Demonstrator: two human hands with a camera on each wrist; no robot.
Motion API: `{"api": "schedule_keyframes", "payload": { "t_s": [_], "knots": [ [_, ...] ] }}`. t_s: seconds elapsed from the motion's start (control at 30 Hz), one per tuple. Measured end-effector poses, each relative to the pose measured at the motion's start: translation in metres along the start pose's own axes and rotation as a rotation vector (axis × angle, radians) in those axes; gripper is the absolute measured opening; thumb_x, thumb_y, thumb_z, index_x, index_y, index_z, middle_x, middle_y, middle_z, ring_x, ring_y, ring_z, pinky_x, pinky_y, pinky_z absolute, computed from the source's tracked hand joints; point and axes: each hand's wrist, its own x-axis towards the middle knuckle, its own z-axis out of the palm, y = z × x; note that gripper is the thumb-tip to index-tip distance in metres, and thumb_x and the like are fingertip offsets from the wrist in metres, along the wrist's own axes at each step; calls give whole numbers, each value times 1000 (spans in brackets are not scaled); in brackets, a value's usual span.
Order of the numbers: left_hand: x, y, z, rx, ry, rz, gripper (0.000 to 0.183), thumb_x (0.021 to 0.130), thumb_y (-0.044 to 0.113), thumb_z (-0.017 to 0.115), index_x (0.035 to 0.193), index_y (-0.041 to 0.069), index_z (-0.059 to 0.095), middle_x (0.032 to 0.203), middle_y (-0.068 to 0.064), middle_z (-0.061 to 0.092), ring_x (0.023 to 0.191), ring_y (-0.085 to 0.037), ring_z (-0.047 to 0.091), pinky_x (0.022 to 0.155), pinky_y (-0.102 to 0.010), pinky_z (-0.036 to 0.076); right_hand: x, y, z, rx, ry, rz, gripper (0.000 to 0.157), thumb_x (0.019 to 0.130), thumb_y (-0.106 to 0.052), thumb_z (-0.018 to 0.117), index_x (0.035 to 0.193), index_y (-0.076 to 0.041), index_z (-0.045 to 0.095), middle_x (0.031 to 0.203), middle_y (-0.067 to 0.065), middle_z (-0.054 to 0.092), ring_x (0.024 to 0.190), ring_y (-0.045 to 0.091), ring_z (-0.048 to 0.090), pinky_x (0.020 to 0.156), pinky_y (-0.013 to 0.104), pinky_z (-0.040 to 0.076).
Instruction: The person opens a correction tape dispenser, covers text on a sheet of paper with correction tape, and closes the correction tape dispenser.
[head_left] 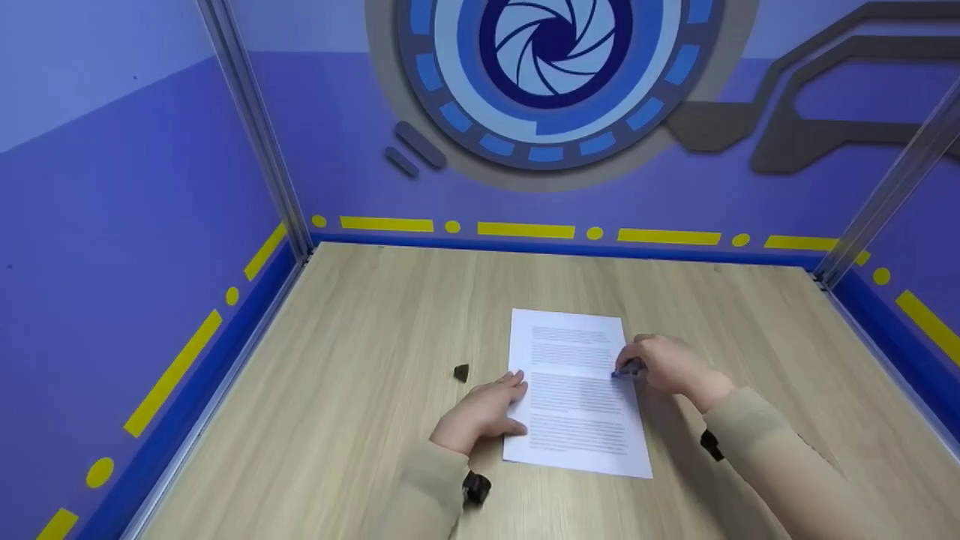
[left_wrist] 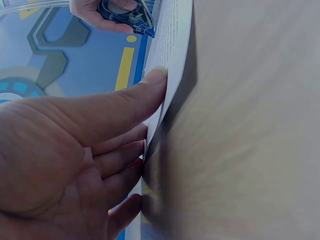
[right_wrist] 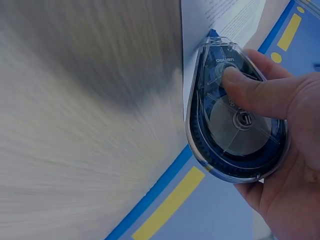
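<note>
Nearest the head camera: beige sleeves [head_left: 757, 424], dark devices [head_left: 476, 489] strapped at the wrists. Just beyond, left hand [head_left: 484, 409] lies along the left edge of a printed sheet [head_left: 574, 450]. Left grip released, fingers extended; thumb rests on the margin. Right hand [head_left: 667, 364] is at the opposite edge, its grip closed round a tape dispenser [right_wrist: 235, 120], which sits over the right margin, about mid-page.

Head view gives the dispenser only as a small bluish shape, mostly covered by fingers. Right wrist view shows it fully: clear teardrop case, pale reel inside, blue tip toward the print, white lettering near the narrow end, thumb pressed on the face. Contact between tip and paper: cannot tell. Left wrist view alone catches the sheet nearly edge-on, with a shadow beside it. A small black piece [head_left: 461, 373], left of the sheet, appears only from the head.

Surface [head_left: 360, 337]: pale wood grain, running back to a blue-violet wall [head_left: 330, 127]. Yellow dashes and dots along its base; metal posts [head_left: 259, 127] at the corners; aperture-like emblem [head_left: 555, 37] high at centre.
</note>
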Motion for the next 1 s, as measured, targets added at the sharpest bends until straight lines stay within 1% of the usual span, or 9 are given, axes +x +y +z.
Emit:
{"api": "schedule_keyframes", "payload": {
  "t_s": [0.17, 0.3, 0.37, 0.53, 0.6, 0.67, 0.83, 1.0],
  "knots": [
    [0, 0, 0, 1, 5, 1, 75, 89, 26, 81, 153, 4, 48, 167, -8, 36, 156, -23, 33, 127, -39, 31, -4, 1, -10, 14, 27, -7, 39, 79, 14, 64, 99, -14, 81, 88, 3, 68, 75, 15, 57, 70, 36, 53],
    [-1, 0, 0, 7, 6, 4, 75, 89, 26, 81, 152, 4, 48, 167, -8, 37, 156, -23, 34, 127, -40, 31, -4, 0, -14, 28, 25, -15, 38, 79, 13, 66, 100, -15, 80, 89, 2, 68, 75, 14, 56, 69, 35, 52],
    [-1, 0, 0, 9, 6, 8, 75, 89, 26, 81, 152, 4, 48, 167, -9, 37, 156, -24, 34, 127, -41, 31, -4, 0, -13, 29, 20, -11, 37, 80, 12, 68, 101, -15, 80, 89, 2, 68, 75, 14, 56, 70, 34, 52],
    [-1, 0, -1, 34, 4, 26, 75, 89, 26, 80, 153, 3, 48, 167, -10, 37, 156, -24, 35, 126, -38, 33, -5, 0, -9, 25, 46, -48, 37, 79, 12, 72, 100, -16, 81, 87, 1, 68, 78, 18, 63, 71, 38, 56],
    [0, 0, -1, 42, 0, 27, 75, 90, 27, 80, 153, 3, 47, 167, -10, 37, 156, -24, 34, 126, -36, 34, -4, 0, -9, 28, 57, -69, 38, 78, 14, 72, 100, -16, 81, 87, 1, 68, 79, 20, 65, 71, 40, 57],
    [0, 0, 0, 40, -3, 21, 75, 90, 27, 80, 153, 3, 47, 167, -10, 37, 156, -24, 34, 126, -36, 33, -4, -1, -8, 35, 56, -63, 38, 79, 13, 72, 100, -17, 81, 87, 1, 69, 80, 19, 66, 72, 39, 57],
    [1, 0, 0, 37, -7, 13, 76, 90, 28, 80, 153, 3, 47, 167, -9, 37, 156, -23, 34, 126, -38, 33, -1, -4, -6, 44, 61, -67, 37, 81, 13, 68, 101, -16, 81, 88, 1, 70, 79, 17, 65, 73, 38, 57],
    [1, 0, 0, 21, -10, 5, 76, 90, 28, 79, 154, 4, 46, 168, -8, 35, 157, -23, 33, 127, -40, 32, 3, -10, -5, 60, 55, -81, 35, 84, 12, 66, 102, -14, 81, 93, 2, 72, 82, 16, 66, 76, 38, 59]
  ]
}}
